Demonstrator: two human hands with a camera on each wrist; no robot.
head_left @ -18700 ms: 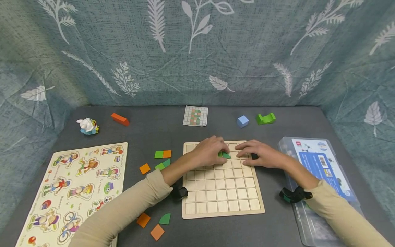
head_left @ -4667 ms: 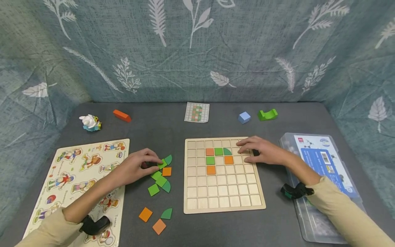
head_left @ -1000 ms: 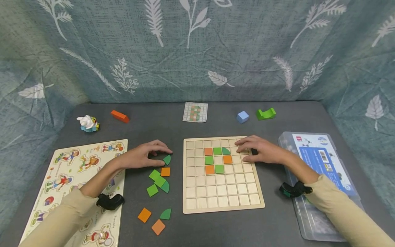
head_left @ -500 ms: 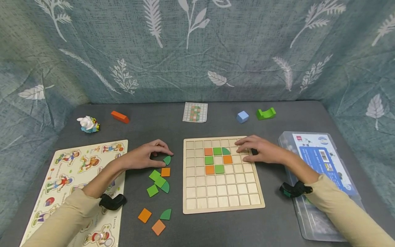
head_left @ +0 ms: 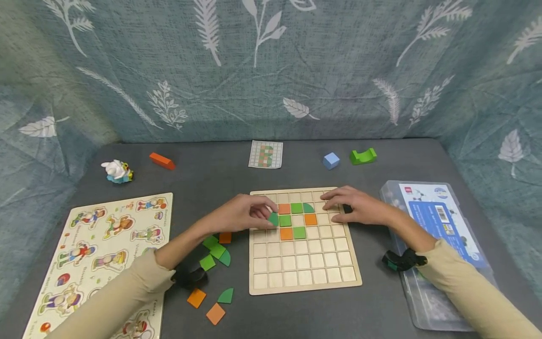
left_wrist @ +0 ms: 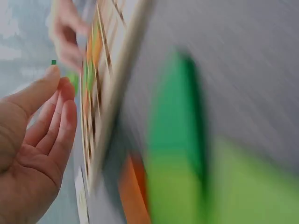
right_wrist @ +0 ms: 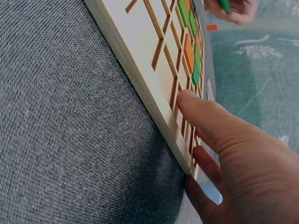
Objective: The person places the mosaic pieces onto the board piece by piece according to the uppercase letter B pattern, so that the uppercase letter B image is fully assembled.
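Observation:
My left hand point(head_left: 241, 213) pinches a dark green quarter-circle tile point(head_left: 274, 219) between thumb and fingertips, over the left columns of the wooden grid board point(head_left: 305, 278). In the right wrist view the pinched tile shows above the board. Just right of it, orange square tiles point(head_left: 286, 233), light green square tiles point(head_left: 299, 232) and another dark green quarter-circle tile point(head_left: 308, 207) sit in the cells. My right hand point(head_left: 360, 208) rests at the board's upper right edge with fingers spread, the thumb point(right_wrist: 205, 114) lying over the top face.
Loose light green tiles point(head_left: 208, 262), orange tiles point(head_left: 196, 298) and dark green quarter-circles point(head_left: 226, 295) lie left of the board. A picture puzzle point(head_left: 110, 235) is far left, a plastic case point(head_left: 432, 301) right. A pattern card point(head_left: 265, 154), toy figure point(head_left: 117, 171) and blocks point(head_left: 331, 161) stand behind.
My left hand has picked up the dark green quarter-circle tile from the table and carried it right, over the board. Earlier, a light green square joined the board. The right hand stays put.

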